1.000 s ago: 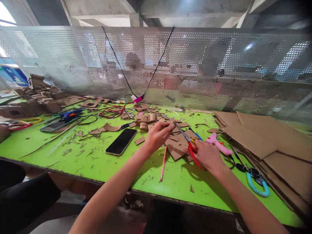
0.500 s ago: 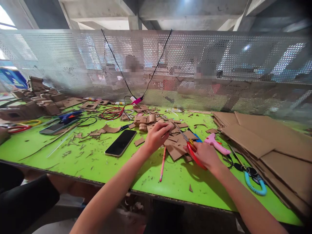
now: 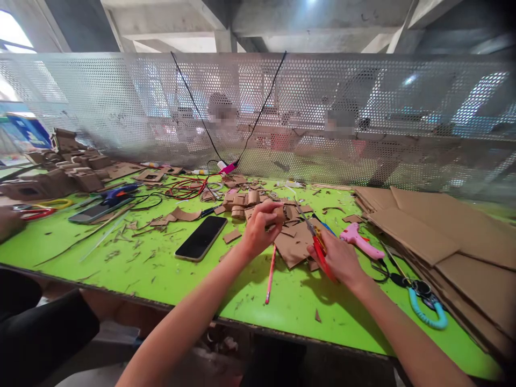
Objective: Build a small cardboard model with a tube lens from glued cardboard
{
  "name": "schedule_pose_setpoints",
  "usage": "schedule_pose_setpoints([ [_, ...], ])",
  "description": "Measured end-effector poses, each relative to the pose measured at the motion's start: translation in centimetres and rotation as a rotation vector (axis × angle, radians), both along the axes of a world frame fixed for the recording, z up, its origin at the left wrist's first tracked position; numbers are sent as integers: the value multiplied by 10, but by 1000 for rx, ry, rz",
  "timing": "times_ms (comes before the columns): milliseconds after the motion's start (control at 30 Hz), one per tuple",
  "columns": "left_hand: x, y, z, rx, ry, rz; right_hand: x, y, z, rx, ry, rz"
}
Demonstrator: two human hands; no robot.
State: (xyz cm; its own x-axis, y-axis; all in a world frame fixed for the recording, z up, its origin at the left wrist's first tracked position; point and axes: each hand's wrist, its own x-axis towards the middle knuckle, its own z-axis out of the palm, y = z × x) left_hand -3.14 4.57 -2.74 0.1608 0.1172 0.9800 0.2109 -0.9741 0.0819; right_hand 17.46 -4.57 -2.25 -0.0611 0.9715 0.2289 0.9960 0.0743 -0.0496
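Observation:
My left hand (image 3: 260,228) is closed around a small rolled cardboard piece (image 3: 281,215), held just above the scraps. In my right hand (image 3: 336,255) are red-handled scissors (image 3: 320,248), their blades pointing up and away, a little right of the cardboard piece and apart from it. Under both hands lie flat cardboard pieces (image 3: 288,250). A pink pencil (image 3: 271,277) rests on the green table (image 3: 242,301) in front of them. Beyond my left hand sit small curled cardboard parts (image 3: 238,212).
A black phone (image 3: 200,237) lies left of my hands. To the right are a pink glue gun (image 3: 360,240), a teal coiled cord (image 3: 427,309) and stacked cardboard sheets (image 3: 463,258). Cardboard models (image 3: 48,183) and another person's hand (image 3: 10,223) are far left. A perforated metal screen (image 3: 314,118) stands behind.
My left hand has turned, so the rolled cardboard piece shows more. The scissors have tilted more upright and come away from the piece. The view has shifted slightly.

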Motion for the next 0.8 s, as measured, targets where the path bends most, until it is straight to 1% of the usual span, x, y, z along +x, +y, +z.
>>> schedule_pose_setpoints([
  [67, 3, 1, -2, -69, -11, -130, 0, -1, 0, 3, 6, 2],
  [133, 6, 2, -5, -143, -38, -234, 0, -2, 0, 3, 12, -5],
  [233, 8, 6, -8, -293, -67, -319, -1, -2, 0, -1, 13, -20],
  [333, 6, 12, -10, -434, -54, -321, 1, 0, 3, -10, 11, -48],
  [433, 3, 15, -12, -507, -41, -293, 11, 4, 10, -62, -1, -129],
  [467, 3, 16, -12, -516, -44, -305, 17, 5, 13, -85, -11, -164],
  [567, 6, 17, -17, -524, -74, -394, 34, 8, 20, -151, -61, -250],
  [633, 8, 17, -20, -534, -86, -410, 42, 9, 22, -177, -89, -245],
  [700, 9, 16, -21, -533, -81, -379, 45, 7, 23, -183, -93, -194],
  [800, 8, 15, -19, -525, -79, -316, 39, 0, 23, -163, -104, -111],
])
